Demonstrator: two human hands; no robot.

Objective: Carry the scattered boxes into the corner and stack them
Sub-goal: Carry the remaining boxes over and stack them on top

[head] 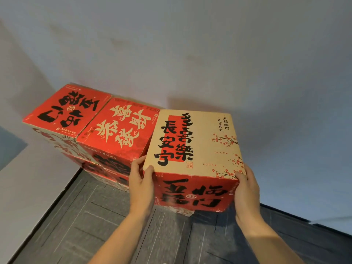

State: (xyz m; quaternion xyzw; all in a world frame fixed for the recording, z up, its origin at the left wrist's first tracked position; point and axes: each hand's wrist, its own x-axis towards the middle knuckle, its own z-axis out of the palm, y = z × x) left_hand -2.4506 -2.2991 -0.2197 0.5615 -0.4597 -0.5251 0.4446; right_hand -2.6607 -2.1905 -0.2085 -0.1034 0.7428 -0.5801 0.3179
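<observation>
Head view:
Left hand (142, 184): you are pressing it flat against the left side of the tan-topped box (194, 143), fingers (149, 171) curling over the top edge.
Right hand (246, 191): you are clamping the right side of the same box, fingers wrapping its near corner.
Tan-topped box: you are holding it at the right end of the row, touching the red box with cream lettering (123, 128).
Red box with black lettering (66, 109): it is sitting at the left end, against the wall (190, 44), on lower boxes.
Floor (95, 225): dark planks are lying below.
</observation>
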